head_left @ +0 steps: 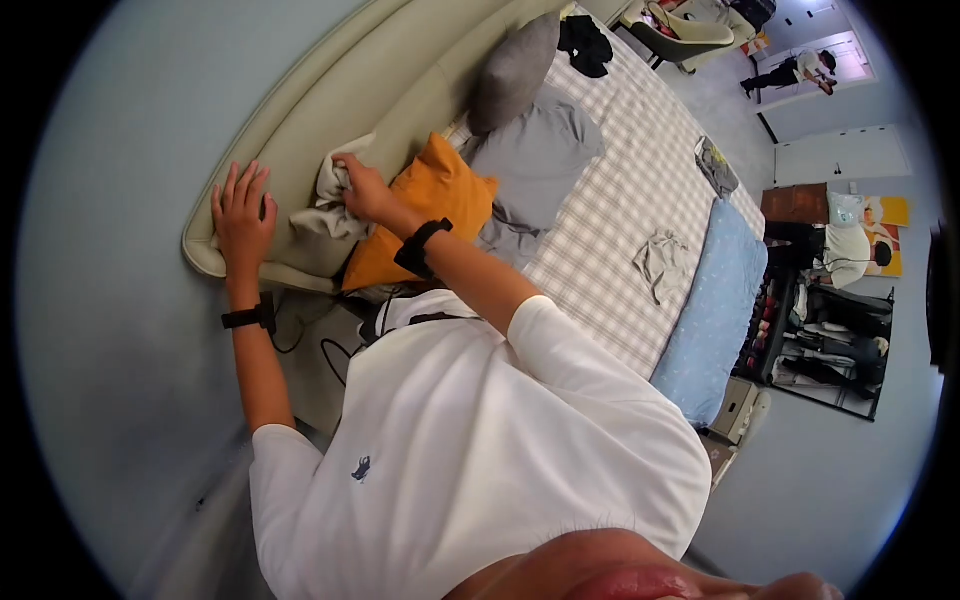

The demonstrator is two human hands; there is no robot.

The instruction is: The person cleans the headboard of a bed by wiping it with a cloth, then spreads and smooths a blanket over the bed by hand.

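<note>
My left hand [243, 220] lies flat with fingers spread on the padded beige headboard [300, 112] of the bed, near its end. My right hand [368, 190] is closed on a crumpled light grey-white cloth [330, 195], pressed against the same headboard. Part of the cloth hangs below the fingers. Just beside my right forearm, an orange cushion [440, 185] leans against the headboard. A grey pillow [535, 160] and a darker grey cushion [515, 75] lie farther along.
A checked sheet [600, 215] covers the bed, with a rolled blue quilt [710, 310], a strappy light garment [662, 265] and black clothing [585, 45] on it. A clothes rack [835, 345] stands beyond. Two other people, one person [845, 255] nearer and another person [805, 70] by the doorway, are in the room.
</note>
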